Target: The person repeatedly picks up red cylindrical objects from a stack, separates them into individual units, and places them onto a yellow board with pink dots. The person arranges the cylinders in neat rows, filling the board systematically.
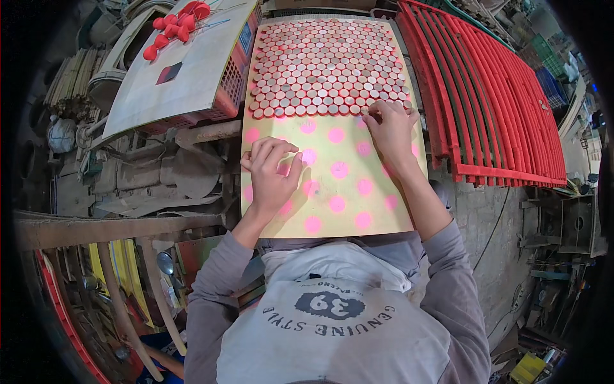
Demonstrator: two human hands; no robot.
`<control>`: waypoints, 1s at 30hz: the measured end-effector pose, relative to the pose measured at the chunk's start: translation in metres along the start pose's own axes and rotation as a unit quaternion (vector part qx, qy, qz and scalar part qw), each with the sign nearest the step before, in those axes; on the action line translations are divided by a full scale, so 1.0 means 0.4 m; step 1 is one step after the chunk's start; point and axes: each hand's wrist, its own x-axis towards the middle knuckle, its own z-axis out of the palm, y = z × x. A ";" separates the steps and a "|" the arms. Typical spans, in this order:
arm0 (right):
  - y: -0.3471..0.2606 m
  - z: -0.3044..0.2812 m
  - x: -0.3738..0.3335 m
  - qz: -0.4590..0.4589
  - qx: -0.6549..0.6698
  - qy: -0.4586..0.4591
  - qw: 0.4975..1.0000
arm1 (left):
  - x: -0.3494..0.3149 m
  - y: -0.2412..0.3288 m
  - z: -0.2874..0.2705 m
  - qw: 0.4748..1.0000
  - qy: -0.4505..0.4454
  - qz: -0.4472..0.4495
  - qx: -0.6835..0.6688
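A pale yellow board (326,201) with pink round spots lies in front of me, its near edge by my lap. Closely packed rows of small round discs (320,67), with pale tops and red sides, cover its far part. My right hand (391,128) is at the nearest row's right end, thumb and forefinger pinched on a disc at the edge. The fingertips partly hide that disc. Over the board's left side hovers my left hand (272,168), its fingers bent and the thumb apart, with nothing visible between them.
At the left, a light panel (185,83) lies on a red plastic crate (231,80) and carries several red round-headed pieces (171,29). A red slatted rack (486,96) stands at the right. A wooden rail (121,229) runs at the lower left.
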 end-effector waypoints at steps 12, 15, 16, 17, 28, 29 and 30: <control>0.020 -0.068 -0.033 0.004 0.000 -0.015 1.000 | 0.051 0.023 0.008 0.994 -0.101 0.038 0.014; 0.023 -0.076 -0.031 -0.005 -0.006 -0.036 0.999 | 0.104 0.048 0.045 0.983 -0.159 0.078 0.048; 0.028 -0.069 -0.030 -0.006 -0.009 -0.036 0.999 | 0.117 0.055 0.064 0.980 -0.168 0.094 0.058; 0.033 -0.063 -0.028 -0.007 -0.012 -0.037 0.999 | 0.129 0.061 0.081 0.976 -0.177 0.109 0.069; 0.037 -0.048 0.002 0.014 -0.034 -0.030 0.999 | 0.100 0.033 0.097 0.969 -0.210 0.100 0.089; 0.038 -0.052 0.002 0.019 -0.029 -0.038 0.999 | 0.096 0.034 0.082 0.968 -0.212 0.094 0.095; 0.041 -0.054 0.001 0.016 -0.024 -0.032 0.999 | 0.092 0.027 0.071 0.969 -0.212 0.093 0.088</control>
